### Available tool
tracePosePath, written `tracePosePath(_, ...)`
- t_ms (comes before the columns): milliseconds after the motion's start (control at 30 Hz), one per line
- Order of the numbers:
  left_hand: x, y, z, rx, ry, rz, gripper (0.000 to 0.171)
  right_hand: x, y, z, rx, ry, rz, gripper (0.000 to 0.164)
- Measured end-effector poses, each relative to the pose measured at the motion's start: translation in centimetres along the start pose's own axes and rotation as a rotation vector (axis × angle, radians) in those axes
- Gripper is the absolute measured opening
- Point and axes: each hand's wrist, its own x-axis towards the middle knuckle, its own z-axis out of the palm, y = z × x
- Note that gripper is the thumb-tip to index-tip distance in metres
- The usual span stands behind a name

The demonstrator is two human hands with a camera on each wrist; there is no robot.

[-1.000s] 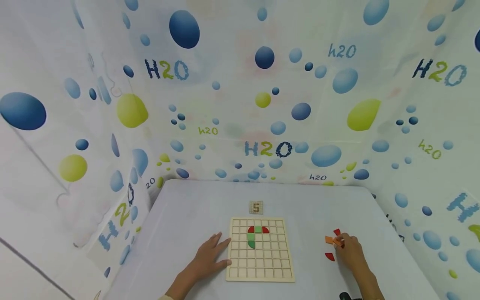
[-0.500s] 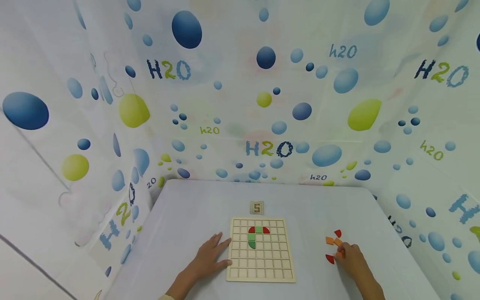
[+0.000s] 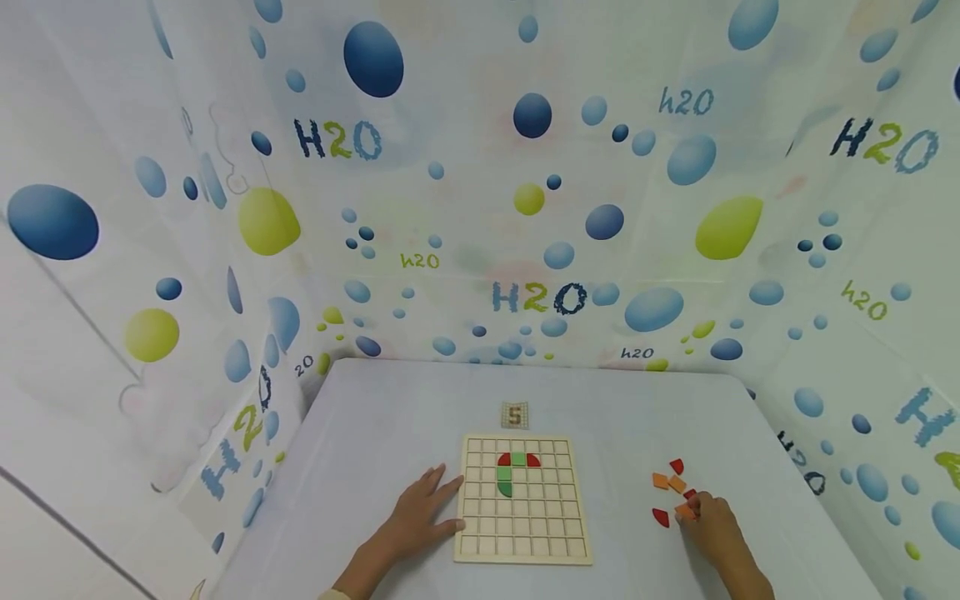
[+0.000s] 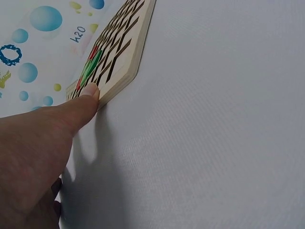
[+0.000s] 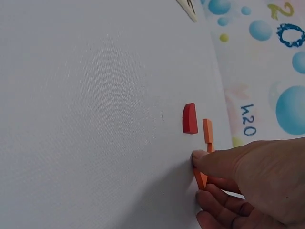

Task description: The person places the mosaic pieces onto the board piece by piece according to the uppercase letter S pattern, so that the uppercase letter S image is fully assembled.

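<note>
A wooden grid board [image 3: 525, 533] lies on the table. Red quarter-round pieces [image 3: 533, 460] and green pieces [image 3: 504, 473] sit in some of its upper squares. My left hand [image 3: 412, 515] rests at the board's left edge, fingers spread; in the left wrist view its thumb [image 4: 88, 98] touches the rim. To the right of the board, my right hand [image 3: 712, 525] pinches an orange square tile [image 5: 200, 178] between thumb and fingers, low over the table. Close about it lie a red quarter-round piece [image 3: 661, 517], another red piece [image 3: 677, 467] and orange tiles [image 3: 660, 481].
A small card with a "5"-like figure [image 3: 514, 415] lies just beyond the board. The white table [image 3: 405, 400] ends at a back wall hung with a bubble-printed sheet [image 3: 450, 208], which also covers the sides.
My right hand has drawn back toward me and slightly right with an orange tile, uncovering more of the loose pieces. My left hand and the board stay in place.
</note>
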Motion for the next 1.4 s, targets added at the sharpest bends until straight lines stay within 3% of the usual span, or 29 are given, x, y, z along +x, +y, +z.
tracePosePath(233, 0.1, 0.1, 0.0, 0.000, 0.006, 0.004, 0.077, -0.2, 0.0, -0.3, -0.015, 0.003, -0.062, 0.026)
tracePosePath(433, 0.0, 0.1, 0.0, 0.013, 0.002, 0.006, 0.079, 0.7, -1.3, -0.2, 0.042, 0.045, -0.144, 0.028)
tracePosePath(633, 0.0, 0.2, -0.1, -0.003, 0.002, -0.003, 0.078, 1.2, -5.8, 1.5, 0.080, 0.061, -0.244, 0.022)
tracePosePath(933, -0.2, 0.4, -0.2, -0.004, 0.013, 0.002, 0.076, 0.9, -13.7, 6.9, 0.108, 0.094, -0.421, 0.018)
tracePosePath(1167, -0.3, 0.2, -0.3, -0.002, 0.003, -0.002, 0.077, 0.3, -17.5, 9.8, 0.130, -0.024, -0.561, 0.016)
tracePosePath(1400, -0.6, -0.2, -0.3, 0.015, -0.007, -0.001, 0.077, -0.2, -19.2, 11.0, 0.190, -0.162, -0.590, 0.015)
